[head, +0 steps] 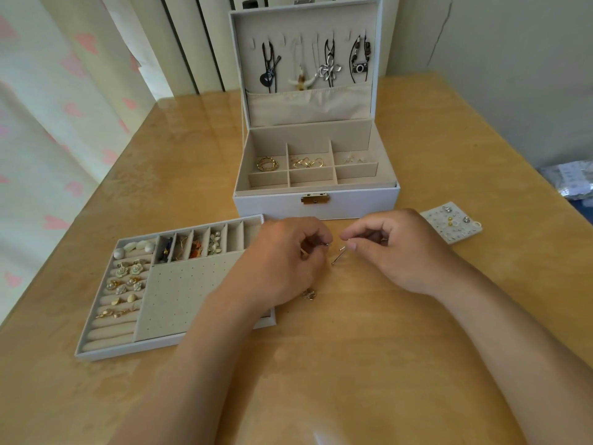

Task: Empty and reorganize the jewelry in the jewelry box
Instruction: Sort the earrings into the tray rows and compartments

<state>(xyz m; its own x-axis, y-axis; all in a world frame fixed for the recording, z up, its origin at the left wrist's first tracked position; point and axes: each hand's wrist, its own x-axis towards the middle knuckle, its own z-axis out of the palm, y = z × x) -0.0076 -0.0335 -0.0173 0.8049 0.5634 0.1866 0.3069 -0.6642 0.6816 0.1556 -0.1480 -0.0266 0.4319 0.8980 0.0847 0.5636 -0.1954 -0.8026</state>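
Sitting open, the jewelry box [276, 207] keeps gold rings [267, 164] in rear compartments; the tray [128, 351] nearby holds earrings [128, 270]. The left hand [282, 264] pinches a small metal piece [324, 244]; the right hand [398, 252] curls, its hold unclear.

Single head-worn wide-angle view, looking forward and down across the wooden table [321, 364], close above it, open jewelry box [314, 208] facing the camera, upper centre

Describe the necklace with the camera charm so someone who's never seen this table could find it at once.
Start at the white jewelry box open at the back of the table and look inside its raised lid. Of the necklaces hanging in a row, the camera necklace is farthest right. Only it carries a tiny camera pendant with brown beads on its cord.
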